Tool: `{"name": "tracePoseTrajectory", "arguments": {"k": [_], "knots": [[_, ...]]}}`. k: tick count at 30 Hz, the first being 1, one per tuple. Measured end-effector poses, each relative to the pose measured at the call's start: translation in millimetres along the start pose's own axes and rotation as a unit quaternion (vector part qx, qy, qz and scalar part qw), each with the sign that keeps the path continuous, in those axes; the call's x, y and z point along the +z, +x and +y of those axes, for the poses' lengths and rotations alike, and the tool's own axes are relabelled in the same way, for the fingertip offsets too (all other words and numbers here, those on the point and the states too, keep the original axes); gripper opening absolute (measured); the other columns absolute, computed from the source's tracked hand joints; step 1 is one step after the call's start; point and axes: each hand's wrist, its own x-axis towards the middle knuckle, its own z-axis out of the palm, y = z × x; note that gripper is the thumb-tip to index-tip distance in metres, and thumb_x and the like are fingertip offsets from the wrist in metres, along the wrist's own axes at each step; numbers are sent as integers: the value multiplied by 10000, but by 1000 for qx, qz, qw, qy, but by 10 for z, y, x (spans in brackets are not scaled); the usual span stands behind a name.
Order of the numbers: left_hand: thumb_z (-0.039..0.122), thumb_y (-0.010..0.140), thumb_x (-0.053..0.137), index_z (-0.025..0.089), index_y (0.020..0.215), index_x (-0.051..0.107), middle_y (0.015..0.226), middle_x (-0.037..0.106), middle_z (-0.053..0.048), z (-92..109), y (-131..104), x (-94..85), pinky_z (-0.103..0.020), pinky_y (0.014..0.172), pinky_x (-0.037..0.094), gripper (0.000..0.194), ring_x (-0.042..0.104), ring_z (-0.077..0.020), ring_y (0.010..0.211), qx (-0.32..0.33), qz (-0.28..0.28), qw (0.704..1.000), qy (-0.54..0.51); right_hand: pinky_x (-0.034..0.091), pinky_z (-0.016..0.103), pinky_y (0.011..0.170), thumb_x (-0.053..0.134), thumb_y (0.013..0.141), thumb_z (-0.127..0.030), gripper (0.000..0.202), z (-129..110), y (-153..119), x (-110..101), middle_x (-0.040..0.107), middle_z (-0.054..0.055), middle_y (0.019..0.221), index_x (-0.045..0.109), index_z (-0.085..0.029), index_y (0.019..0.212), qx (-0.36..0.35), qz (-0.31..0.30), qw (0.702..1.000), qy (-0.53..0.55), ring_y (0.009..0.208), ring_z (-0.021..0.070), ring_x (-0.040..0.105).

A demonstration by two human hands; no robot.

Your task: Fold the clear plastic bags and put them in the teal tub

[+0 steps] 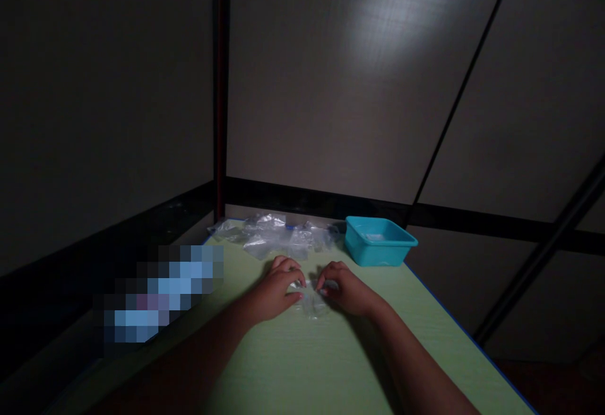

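A small clear plastic bag (312,306) is between my two hands, low over the green table. My left hand (280,289) has its fingers curled, with thumb and forefinger at the bag's left edge. On the opposite side, my right hand (347,290) pinches the bag's right edge between bent fingers and thumb. The fingertips partly cover the bag, and whether anything lies inside it I cannot tell.
Several clear plastic bags (271,238) lie in a loose heap at the table's far end. A turquoise plastic basin (378,254) with something pale inside stands at the back right. The green table (302,364) has a blue edge; panelled walls (321,99) rise behind it. A pixelated patch covers the left.
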Motion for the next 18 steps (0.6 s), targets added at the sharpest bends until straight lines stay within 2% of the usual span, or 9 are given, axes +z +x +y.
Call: {"name": "tracePoseTrajectory", "arguments": {"k": [7,12,18], "knots": [[163,783,522,241,809,610,972,531,-25,-11,8,0,-319,888,330,120,392,-194,1024,12,15,1000,8,320,318,788,602,734,-236,115,-83,66,101,538,36,877,640,-234,842,-5,-8,1000,8,913,199,431],[140,759,544,226,785,597,906,531,-16,-30,15,5,-302,863,338,104,403,-183,977,13,20,1000,8,301,323,791,569,759,-250,104,-101,82,132,515,35,897,610,-219,849,4,-20,1000,-5,916,196,412],[116,700,594,225,758,571,862,494,-2,-25,3,3,-301,835,344,126,400,-185,952,-7,0,1000,5,289,330,797,565,764,-260,106,-155,64,120,500,28,926,590,-236,864,13,-37,999,-15,943,196,394]]}}
